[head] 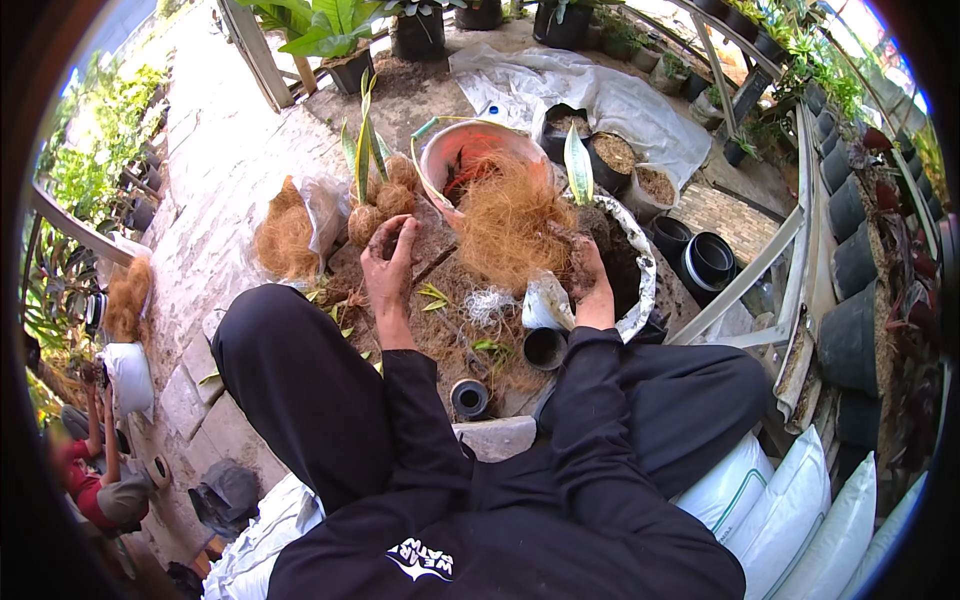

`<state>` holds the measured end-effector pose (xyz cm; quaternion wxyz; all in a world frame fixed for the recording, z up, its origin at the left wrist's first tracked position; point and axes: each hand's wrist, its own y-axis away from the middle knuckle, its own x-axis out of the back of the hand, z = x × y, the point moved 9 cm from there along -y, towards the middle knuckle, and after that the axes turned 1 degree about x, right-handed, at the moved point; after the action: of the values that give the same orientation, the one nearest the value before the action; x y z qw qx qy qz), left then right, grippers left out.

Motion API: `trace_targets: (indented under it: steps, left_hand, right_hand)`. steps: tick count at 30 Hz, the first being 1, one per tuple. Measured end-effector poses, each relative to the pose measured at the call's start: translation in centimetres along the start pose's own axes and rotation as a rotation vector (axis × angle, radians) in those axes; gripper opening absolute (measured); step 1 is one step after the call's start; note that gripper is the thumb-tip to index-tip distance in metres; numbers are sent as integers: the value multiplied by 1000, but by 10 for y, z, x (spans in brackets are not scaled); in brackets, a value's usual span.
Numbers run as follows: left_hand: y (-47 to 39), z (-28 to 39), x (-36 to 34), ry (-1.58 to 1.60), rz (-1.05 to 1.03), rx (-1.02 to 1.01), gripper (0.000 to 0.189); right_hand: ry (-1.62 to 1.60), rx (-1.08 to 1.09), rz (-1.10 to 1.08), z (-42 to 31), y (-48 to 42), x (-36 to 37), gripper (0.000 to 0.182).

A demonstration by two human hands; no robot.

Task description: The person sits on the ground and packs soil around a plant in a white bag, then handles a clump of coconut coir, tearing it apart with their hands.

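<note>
My right hand [589, 266], smeared with soil, holds a loose clump of brown coconut fibre [506, 225]; some of its fingers are hidden in the strands. Just behind the clump rises a variegated snake plant leaf [578, 165], its base hidden. My left hand [390, 255] is raised with thumb and forefinger close together; whether a thin strand lies between them is unclear. Beyond it stand several fibre-wrapped balls [395, 199] with snake plant leaves [364, 161]. An orange-lined bucket [487, 139] sits behind the fibre. Beside my right hand is a white-rimmed sack of soil [637, 262].
A plastic bag of fibre [289, 232] lies left. White string [487, 306], a black pot [544, 349] and a black roll-like object [470, 397] lie before me. Black pots [709, 259] and a metal frame [742, 281] stand right. Another person [101, 472] sits far left.
</note>
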<state>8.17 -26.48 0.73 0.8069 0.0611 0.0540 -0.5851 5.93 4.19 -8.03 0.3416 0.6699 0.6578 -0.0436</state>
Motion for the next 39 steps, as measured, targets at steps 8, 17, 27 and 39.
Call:
trace_targets:
  steps: [8, 17, 27, 39]
  left_hand:
    - [23, -70, -57, 320, -318, 282, 45]
    - [7, -52, -40, -71, -77, -52, 24]
    - [3, -89, -49, 334, -67, 143, 30]
    - [4, -100, -41, 618, -50, 285, 29]
  right_hand:
    - [529, 367, 18, -32, 21, -44, 35]
    - [828, 622, 324, -65, 45, -41, 28]
    - [661, 569, 201, -60, 19, -6, 29]
    - [1382, 273, 786, -87, 14, 38, 105]
